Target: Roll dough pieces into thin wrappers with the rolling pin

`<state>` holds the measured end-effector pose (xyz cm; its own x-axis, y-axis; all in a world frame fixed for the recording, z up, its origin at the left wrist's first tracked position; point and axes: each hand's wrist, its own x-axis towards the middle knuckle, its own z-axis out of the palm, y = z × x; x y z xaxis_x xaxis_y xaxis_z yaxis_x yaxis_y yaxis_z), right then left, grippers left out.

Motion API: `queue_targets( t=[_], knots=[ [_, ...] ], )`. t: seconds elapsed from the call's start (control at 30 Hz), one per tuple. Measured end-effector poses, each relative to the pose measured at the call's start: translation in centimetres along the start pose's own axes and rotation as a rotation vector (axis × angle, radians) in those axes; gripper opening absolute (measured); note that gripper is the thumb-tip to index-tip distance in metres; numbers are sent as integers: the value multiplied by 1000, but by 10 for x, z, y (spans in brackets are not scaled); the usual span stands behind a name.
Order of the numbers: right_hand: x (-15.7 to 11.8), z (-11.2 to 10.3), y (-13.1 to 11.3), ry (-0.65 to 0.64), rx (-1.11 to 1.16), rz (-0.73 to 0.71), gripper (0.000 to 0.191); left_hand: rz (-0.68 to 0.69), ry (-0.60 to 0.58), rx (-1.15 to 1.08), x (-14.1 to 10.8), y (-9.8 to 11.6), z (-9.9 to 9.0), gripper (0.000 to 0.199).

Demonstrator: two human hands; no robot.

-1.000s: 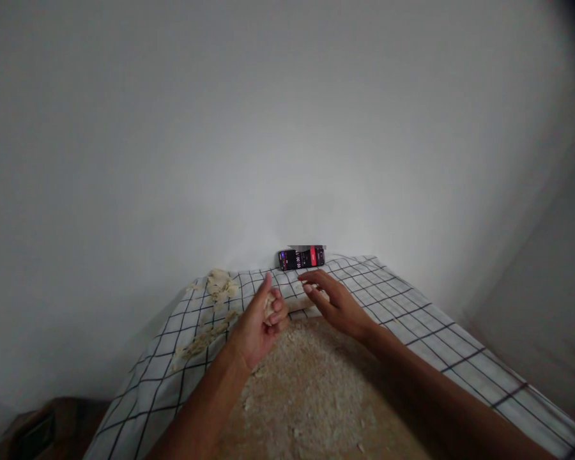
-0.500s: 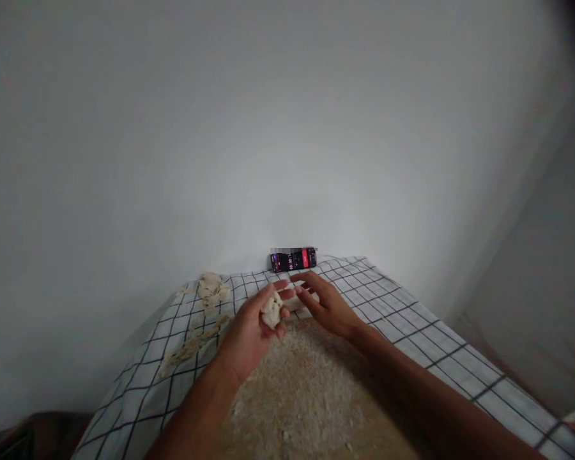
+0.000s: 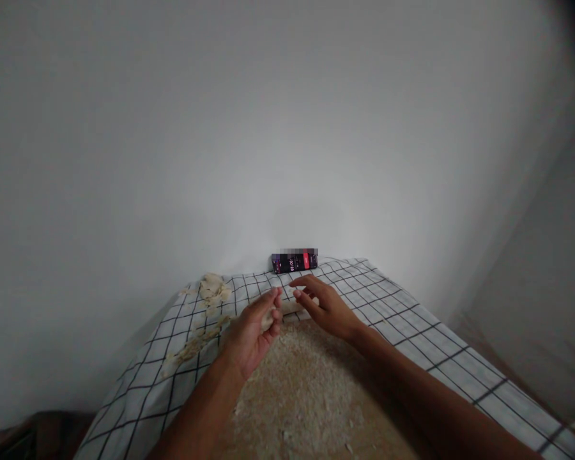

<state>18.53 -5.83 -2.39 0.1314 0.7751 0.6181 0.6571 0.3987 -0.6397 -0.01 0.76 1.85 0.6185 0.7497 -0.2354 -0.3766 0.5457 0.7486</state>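
In the head view, my left hand [image 3: 256, 329] is curled round a lump of pale dough [image 3: 267, 319], which shows only in part between the fingers and palm. Just to its right, my right hand [image 3: 323, 303] is held with its fingers bent and apart, nothing in them. The two hands do not touch. Below them lies a brown wooden board [image 3: 306, 383] dusted with flour and small crumbs. A pale, long shape [image 3: 292, 308] at the board's far edge is partly hidden by the hands; its kind I cannot make out.
A white cloth with dark grid lines [image 3: 412, 332] covers the table. A dough piece [image 3: 214, 289] lies at its far left, with flattened scraps [image 3: 199, 342] nearer. A phone [image 3: 294, 260] with a lit screen leans against the pale wall [image 3: 287, 128].
My left hand has turned and its fingers have closed further over the dough, hiding most of it. My right hand has barely moved.
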Motion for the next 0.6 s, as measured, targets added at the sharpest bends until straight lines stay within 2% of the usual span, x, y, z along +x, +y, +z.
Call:
queue_targets(
  t=[0.1,0.27,0.5,0.6],
  knots=[
    [-1,1,1,-11,-5,14,39,20,-70,-21,1,0,-1,37],
    [-2,2,4,-35,1,32,37,-106,-159,-2,6,8,-5,60],
    [-1,4,5,-31,-7,16,36,-60,-254,50,5,6,-11,57],
    [-1,4,5,-32,-12,14,33,-50,-254,61,8,2,-12,53]
  ],
)
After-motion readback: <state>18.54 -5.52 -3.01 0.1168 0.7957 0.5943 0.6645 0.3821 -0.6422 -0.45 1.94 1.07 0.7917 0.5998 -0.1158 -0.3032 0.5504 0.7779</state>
